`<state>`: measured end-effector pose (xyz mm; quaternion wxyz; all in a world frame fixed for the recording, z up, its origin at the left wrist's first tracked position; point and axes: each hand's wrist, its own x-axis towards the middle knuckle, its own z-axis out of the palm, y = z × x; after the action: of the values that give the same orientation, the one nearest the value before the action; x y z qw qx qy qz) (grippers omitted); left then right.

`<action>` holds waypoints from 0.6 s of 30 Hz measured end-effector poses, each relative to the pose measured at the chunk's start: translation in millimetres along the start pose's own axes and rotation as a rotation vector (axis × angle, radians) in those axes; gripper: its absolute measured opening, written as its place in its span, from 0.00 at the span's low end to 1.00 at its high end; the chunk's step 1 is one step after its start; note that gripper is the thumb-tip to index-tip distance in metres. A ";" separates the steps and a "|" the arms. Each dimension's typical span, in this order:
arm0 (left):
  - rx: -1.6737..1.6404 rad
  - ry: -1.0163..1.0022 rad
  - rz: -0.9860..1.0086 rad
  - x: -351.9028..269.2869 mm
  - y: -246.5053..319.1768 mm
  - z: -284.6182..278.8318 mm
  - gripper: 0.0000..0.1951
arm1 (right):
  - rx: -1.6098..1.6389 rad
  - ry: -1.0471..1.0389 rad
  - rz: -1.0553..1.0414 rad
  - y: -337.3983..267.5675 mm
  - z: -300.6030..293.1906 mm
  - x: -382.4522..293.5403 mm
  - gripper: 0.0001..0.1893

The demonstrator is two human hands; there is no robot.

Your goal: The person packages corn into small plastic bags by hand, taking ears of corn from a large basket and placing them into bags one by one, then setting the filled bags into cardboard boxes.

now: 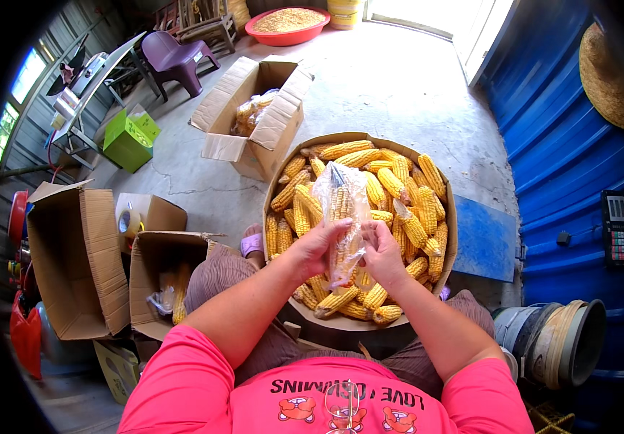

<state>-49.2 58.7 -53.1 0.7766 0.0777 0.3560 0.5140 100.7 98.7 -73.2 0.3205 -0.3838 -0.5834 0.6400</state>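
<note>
A clear plastic bag with ears of yellow corn inside is held upright over a round, cardboard-lined container. My left hand grips the bag from its left side, thumb across the front. On the right side, the fingers of my right hand pinch the plastic. Loose dried corn cobs fill the container below and around both hands. The bag hides some of the cobs behind it.
Beyond the container stands an open cardboard box with bagged corn. At left are more cardboard boxes, one holding corn, and a roll of tape. A blue board lies at right, with stacked buckets nearer. A purple chair stands farther off.
</note>
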 end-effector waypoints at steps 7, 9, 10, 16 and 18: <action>-0.144 0.039 0.039 -7.3 4.4 6.4 0.20 | -0.512 -0.001 -0.516 -21.9 3.2 -12.2 0.10; -0.152 0.035 0.078 -3.7 3.8 2.3 0.21 | -0.550 0.005 -0.598 -24.7 3.6 -14.7 0.11; -0.160 0.029 0.115 -2.1 3.9 1.3 0.22 | -0.587 -0.040 -0.575 -22.7 2.6 -17.3 0.12; -0.233 0.064 0.128 -3.1 9.7 2.4 0.26 | -0.610 -0.169 -0.455 -16.1 5.1 -24.5 0.15; -0.225 0.082 0.130 -1.8 10.6 1.2 0.25 | -0.607 -0.167 -0.467 -11.1 4.5 -24.3 0.16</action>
<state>-56.7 62.3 -46.2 0.7302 -0.0081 0.3219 0.6026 108.6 76.9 -59.3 0.2809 -0.2648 -0.8418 0.3773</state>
